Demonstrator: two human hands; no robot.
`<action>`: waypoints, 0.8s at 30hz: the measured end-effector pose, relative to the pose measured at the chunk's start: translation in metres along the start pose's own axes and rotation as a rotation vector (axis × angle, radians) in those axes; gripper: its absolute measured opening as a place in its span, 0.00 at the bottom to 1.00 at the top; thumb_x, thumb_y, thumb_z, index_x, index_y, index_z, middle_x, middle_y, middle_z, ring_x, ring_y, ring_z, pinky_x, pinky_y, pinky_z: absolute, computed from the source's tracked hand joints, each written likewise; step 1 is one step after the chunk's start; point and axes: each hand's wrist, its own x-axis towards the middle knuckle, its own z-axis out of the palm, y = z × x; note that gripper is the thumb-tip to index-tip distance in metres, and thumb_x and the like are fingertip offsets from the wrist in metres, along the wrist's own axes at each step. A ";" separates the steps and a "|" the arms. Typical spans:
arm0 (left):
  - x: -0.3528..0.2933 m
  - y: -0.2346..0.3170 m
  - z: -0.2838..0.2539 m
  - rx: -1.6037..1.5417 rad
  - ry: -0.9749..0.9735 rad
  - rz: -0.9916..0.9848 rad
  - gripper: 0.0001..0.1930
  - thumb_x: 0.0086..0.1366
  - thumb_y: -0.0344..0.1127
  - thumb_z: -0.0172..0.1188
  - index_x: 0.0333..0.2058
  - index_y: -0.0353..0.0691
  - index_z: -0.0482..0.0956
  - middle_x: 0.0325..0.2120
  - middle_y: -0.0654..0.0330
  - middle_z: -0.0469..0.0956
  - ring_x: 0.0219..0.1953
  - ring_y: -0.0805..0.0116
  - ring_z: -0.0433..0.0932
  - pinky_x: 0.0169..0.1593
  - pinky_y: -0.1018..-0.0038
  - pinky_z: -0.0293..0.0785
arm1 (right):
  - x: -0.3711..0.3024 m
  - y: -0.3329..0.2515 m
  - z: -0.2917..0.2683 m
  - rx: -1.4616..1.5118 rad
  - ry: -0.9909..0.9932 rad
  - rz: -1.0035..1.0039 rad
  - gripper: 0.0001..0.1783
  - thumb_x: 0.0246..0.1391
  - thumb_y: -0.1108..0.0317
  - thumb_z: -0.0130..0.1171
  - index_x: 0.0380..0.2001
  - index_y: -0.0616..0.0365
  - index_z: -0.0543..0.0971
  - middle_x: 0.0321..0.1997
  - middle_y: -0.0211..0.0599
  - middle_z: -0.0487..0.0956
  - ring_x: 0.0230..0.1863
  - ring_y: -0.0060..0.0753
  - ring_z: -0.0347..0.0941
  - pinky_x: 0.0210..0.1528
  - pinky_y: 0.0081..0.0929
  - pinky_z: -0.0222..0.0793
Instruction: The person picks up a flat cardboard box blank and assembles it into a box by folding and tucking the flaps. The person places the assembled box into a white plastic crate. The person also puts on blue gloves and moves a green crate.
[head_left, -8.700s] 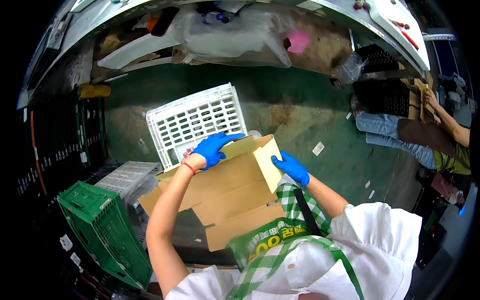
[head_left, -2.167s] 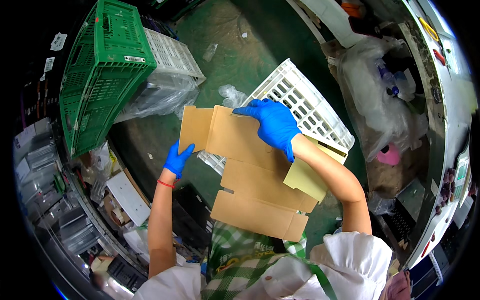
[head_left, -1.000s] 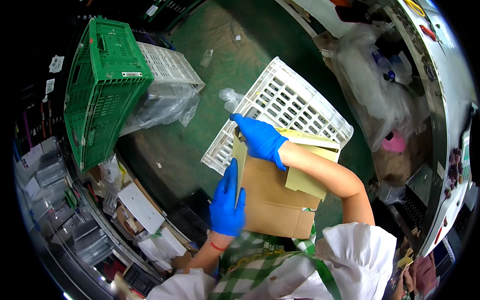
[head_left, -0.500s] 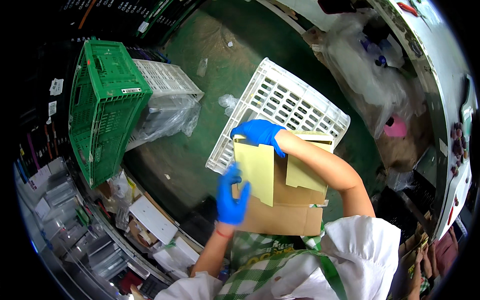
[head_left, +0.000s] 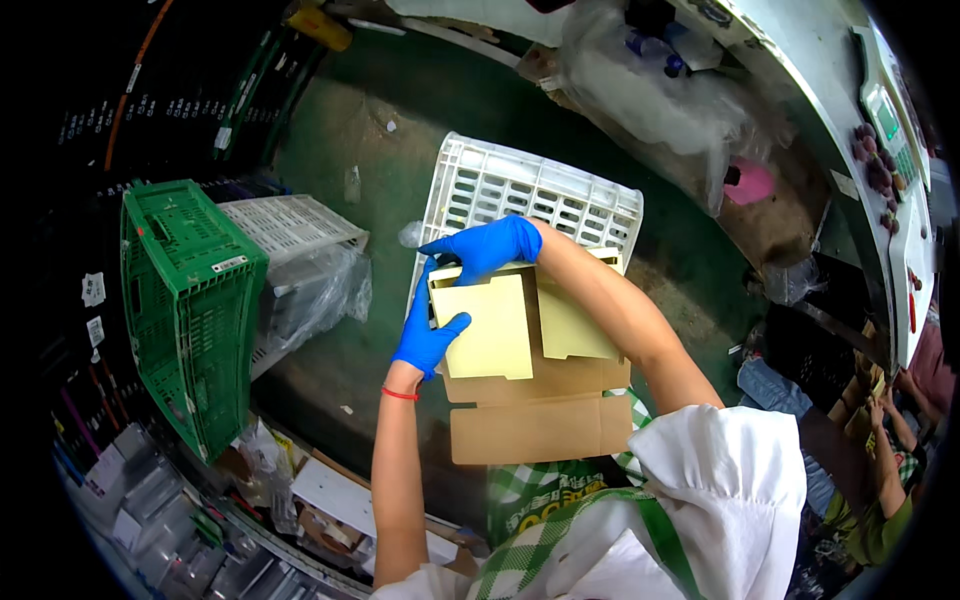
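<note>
Blue-gloved, the left hand [head_left: 424, 338] grasped the left side of a partly folded cardboard box [head_left: 540, 432], its thumb on a pale yellow flap [head_left: 492, 335]. The right hand [head_left: 492, 247] covered the far left corner (whether clenched, I couldn't tell). The box overlapped the near side of a white crate [head_left: 540, 165], right of a green crate [head_left: 205, 255].

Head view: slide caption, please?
Blue-gloved left hand and right hand at one corner of a partly folded cardboard box, a white crate beyond.
</note>
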 end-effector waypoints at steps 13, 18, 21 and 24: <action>0.011 -0.024 0.021 0.324 0.458 0.171 0.31 0.44 0.13 0.41 0.50 0.42 0.63 0.45 0.55 0.69 0.48 0.63 0.68 0.49 0.75 0.61 | -0.145 -0.036 0.081 -0.625 1.648 0.436 0.40 0.37 0.57 0.63 0.52 0.64 0.59 0.53 0.55 0.61 0.52 0.54 0.58 0.52 0.42 0.55; 0.010 -0.009 0.041 0.378 0.423 0.129 0.31 0.45 0.13 0.43 0.50 0.44 0.63 0.45 0.53 0.69 0.48 0.60 0.68 0.49 0.74 0.62 | -0.184 0.010 0.130 0.182 1.693 0.440 0.50 0.36 0.60 0.65 0.57 0.61 0.47 0.56 0.51 0.58 0.56 0.46 0.56 0.54 0.35 0.55; 0.016 -0.025 0.034 0.322 0.405 0.175 0.31 0.44 0.12 0.41 0.50 0.43 0.63 0.45 0.53 0.68 0.49 0.62 0.66 0.50 0.75 0.60 | -0.207 0.046 0.145 0.318 1.652 0.227 0.37 0.44 0.61 0.59 0.55 0.58 0.56 0.54 0.44 0.63 0.54 0.38 0.60 0.51 0.30 0.58; 0.014 -0.022 0.034 0.322 0.403 0.230 0.32 0.43 0.11 0.39 0.50 0.42 0.63 0.45 0.55 0.68 0.49 0.64 0.66 0.50 0.76 0.60 | -0.244 0.086 0.140 0.172 1.948 0.290 0.30 0.49 0.53 0.51 0.53 0.56 0.60 0.52 0.42 0.64 0.51 0.36 0.61 0.51 0.31 0.59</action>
